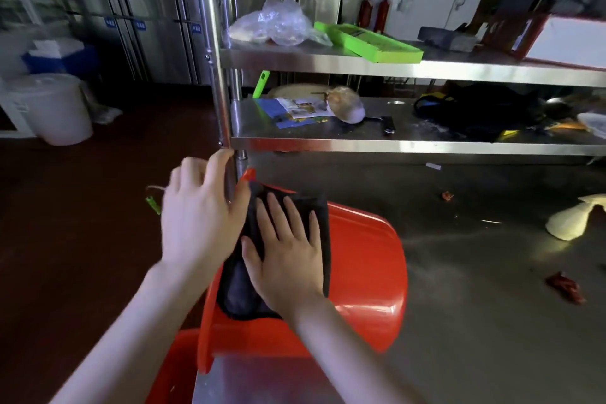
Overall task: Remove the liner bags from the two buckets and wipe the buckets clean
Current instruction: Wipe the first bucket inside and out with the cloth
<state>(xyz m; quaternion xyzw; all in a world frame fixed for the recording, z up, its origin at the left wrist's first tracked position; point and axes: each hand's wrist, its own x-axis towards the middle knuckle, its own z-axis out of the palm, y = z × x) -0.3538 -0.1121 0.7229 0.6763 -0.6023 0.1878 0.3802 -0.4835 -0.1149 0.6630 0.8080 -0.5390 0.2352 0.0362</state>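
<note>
The right hand (285,259) lies flat with fingers straight and spread, pressing a dark cloth (237,292) against the red bucket (367,272); it presses and does not grasp. The left hand (200,213) is blurred, its fingers loosely extended just beside the bucket's rim and the upright post of the shelf unit (393,143). It appears released, holding nothing, though the blur leaves contact with the rim uncertain. The bucket rests on its side on the steel table (492,305), mouth turned toward the person, with the cloth on what looks like its outer wall close to the rim. No liner bag shows on it, so the step in hand is judged to be wiping. A second red bucket (177,367) sits lower, at the table's near edge, only partly in view. To wipe well, press with the whole palm and move the cloth in overlapping strokes from rim toward base. Set the free hand on the rim to stop the bucket rolling, since a round wall on smooth steel is likely to turn under sideways force. Rotate the bucket in stages so no strip is missed, then fold the cloth to a fresh face before doing the inside.
</note>
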